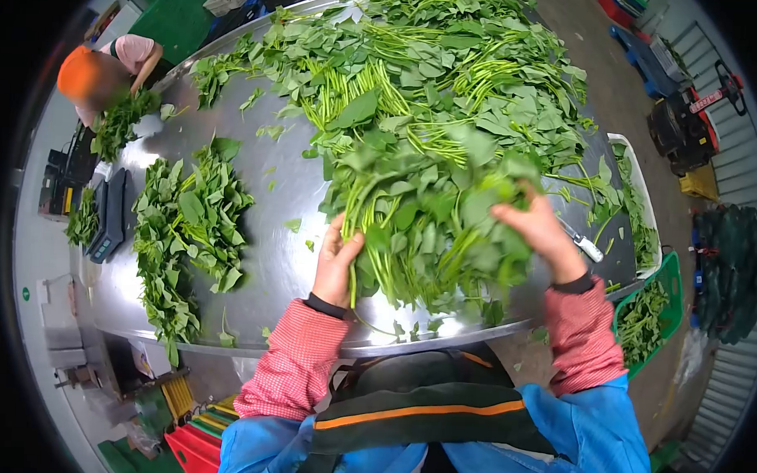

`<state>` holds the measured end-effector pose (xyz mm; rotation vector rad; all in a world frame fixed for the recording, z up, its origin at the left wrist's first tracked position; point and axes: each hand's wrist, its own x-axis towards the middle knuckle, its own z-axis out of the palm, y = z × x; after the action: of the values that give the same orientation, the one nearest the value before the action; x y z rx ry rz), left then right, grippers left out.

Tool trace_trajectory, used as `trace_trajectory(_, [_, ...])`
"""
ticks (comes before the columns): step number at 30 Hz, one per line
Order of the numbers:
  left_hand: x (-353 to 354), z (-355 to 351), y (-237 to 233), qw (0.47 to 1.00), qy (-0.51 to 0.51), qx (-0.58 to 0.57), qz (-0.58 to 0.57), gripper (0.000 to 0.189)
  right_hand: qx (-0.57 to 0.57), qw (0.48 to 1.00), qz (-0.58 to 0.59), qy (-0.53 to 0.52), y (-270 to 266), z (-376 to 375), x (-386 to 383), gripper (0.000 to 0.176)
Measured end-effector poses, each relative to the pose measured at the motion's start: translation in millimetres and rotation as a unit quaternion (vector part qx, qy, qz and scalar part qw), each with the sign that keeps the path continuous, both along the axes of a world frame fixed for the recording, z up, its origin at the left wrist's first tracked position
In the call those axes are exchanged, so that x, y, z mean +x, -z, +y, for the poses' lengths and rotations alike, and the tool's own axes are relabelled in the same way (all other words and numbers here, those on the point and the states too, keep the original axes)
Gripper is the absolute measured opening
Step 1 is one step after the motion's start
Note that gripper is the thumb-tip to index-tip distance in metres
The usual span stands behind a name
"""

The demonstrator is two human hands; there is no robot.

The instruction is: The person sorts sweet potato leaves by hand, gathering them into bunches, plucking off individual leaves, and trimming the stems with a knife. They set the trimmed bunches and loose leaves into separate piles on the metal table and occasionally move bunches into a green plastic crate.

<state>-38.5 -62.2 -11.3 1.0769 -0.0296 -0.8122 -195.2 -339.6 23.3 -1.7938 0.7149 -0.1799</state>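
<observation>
A large bunch of leafy green stems (429,213) is between my hands over the near edge of the metal table (282,262). My left hand (338,260) is closed around the stems at the bunch's left side, thumb in front. On the right side, my right hand (539,230) grips the leaves, partly blurred, its fingertips hidden in the foliage. Just right of that hand lies a knife with a white handle (591,249). Beyond the bunch, a wide heap of the same greens (451,64) covers the far part of the table.
Sorted bunches of greens (191,230) lie on the left, beside a dark scale (107,214). A co-worker in an orange cap (80,74) handles greens at the far left. A white bin (642,196) and a green crate (675,301), both with greens, stand at right. A pallet jack (691,122) is behind.
</observation>
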Motion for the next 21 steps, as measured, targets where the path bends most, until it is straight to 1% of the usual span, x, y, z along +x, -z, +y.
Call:
trace_trajectory(1, [7.9,11.5,17.4,0.998,0.025,0.018,0.049,0.033,-0.094,0.995,0.038,0.014,7.6,-25.2,-3.3,0.065])
trace_trajectory(2, [16.5,26.3,44.4,0.993,0.049,0.035,0.098,0.031,-0.169,0.982,0.066,-0.045,3.8,-41.9,-4.6,0.069])
trace_trajectory(3, [20.2,42.2,62.5,0.988,0.073,0.101,0.096,0.031,-0.386,0.883,0.266,0.004,-8.1,-30.6,-7.9,0.062])
trace_trajectory(4, [21.8,49.4,64.1,0.987,0.055,0.109,0.099,0.031,-0.466,0.854,0.231,0.016,-15.7,-24.6,-5.8,0.057])
trace_trajectory(6, [17.7,65.9,67.8,0.984,0.018,0.134,0.114,0.033,-0.606,0.778,0.161,0.034,-21.1,-8.6,-3.0,0.048])
trace_trajectory(7, [17.2,70.2,62.7,0.984,0.004,0.136,0.111,0.035,-0.599,0.798,0.063,0.022,-21.0,6.5,3.5,0.039])
trace_trajectory(8, [16.6,76.2,59.2,0.982,0.006,0.148,0.118,0.034,-0.539,0.842,-0.009,-0.006,-20.4,27.0,11.5,0.036])
trace_trajectory(10, [19.9,86.4,50.1,0.978,0.009,0.167,0.125,0.033,-0.419,0.900,-0.093,-0.071,-10.8,77.7,26.7,0.022])
trace_trajectory(11, [18.8,87.4,37.9,0.980,0.027,0.148,0.130,0.031,-0.378,0.914,-0.100,-0.110,-7.5,103.3,33.1,0.015])
trace_trajectory(12, [17.8,89.7,37.1,0.979,0.026,0.148,0.136,0.031,-0.332,0.923,-0.120,-0.156,2.3,124.4,39.3,0.014])
trace_trajectory(14, [14.7,94.4,36.9,0.977,0.027,0.148,0.152,0.031,-0.252,0.944,-0.092,-0.190,5.4,164.8,50.0,0.015])
trace_trajectory(15, [13.3,95.5,34.4,0.983,0.031,0.108,0.148,0.033,-0.219,0.952,-0.079,-0.199,6.1,182.0,55.3,0.016])
trace_trajectory(16, [12.4,96.5,34.0,0.986,0.024,0.098,0.135,0.033,-0.186,0.958,-0.065,-0.209,6.7,195.1,60.3,0.018])
trace_trajectory(18, [10.9,99.2,34.1,0.991,0.012,0.079,0.108,0.033,-0.176,0.960,0.002,-0.218,7.6,214.3,68.5,0.022])
trace_trajectory(19, [10.5,100.6,32.4,0.991,-0.001,0.088,0.103,0.034,-0.172,0.959,0.036,-0.222,8.1,220.2,72.0,0.024])
trace_trajectory(21, [7.6,100.4,19.3,0.992,-0.007,0.086,0.090,0.033,-0.107,0.968,0.049,-0.220,13.2,226.8,77.9,0.027])
